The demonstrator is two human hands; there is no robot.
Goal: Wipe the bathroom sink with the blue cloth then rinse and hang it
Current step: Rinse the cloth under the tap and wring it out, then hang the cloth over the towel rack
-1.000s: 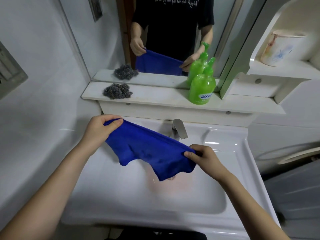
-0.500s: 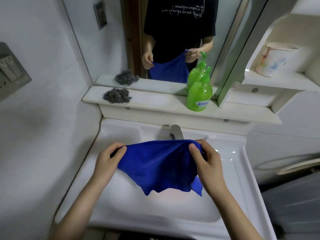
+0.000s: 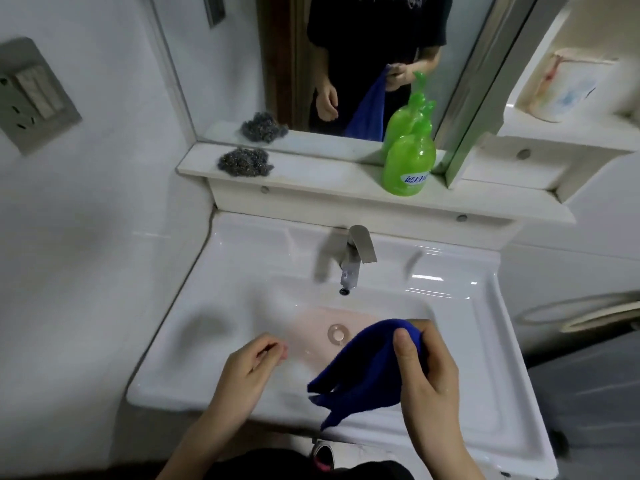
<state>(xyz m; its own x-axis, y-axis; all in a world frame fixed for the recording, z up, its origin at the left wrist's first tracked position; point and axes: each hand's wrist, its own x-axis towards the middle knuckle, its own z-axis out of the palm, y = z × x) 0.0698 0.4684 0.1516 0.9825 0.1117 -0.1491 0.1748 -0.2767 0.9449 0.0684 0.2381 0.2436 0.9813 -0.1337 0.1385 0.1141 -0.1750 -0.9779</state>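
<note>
Fingers (image 3: 403,348) of right hand (image 3: 433,375) pinched round bunched blue cloth (image 3: 360,372) over near-right sink (image 3: 194,341), probably gathering a wiping pad; left hand (image 3: 247,370) loosely curled, holding nothing.

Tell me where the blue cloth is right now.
In the head view, the blue cloth hangs bunched from the right hand, over the front right part of the sink, just right of the drain.

The left half of your sink (image 3: 207,323) and the drain (image 3: 337,333) lie open from above, while the tap (image 3: 358,247) juts over the back edge, the shelf (image 3: 311,181) sits just behind and above, a wall (image 3: 86,271) closes the left side, and the cloth (image 3: 363,372) held by your right hand (image 3: 429,372) hangs over the front right.
</note>
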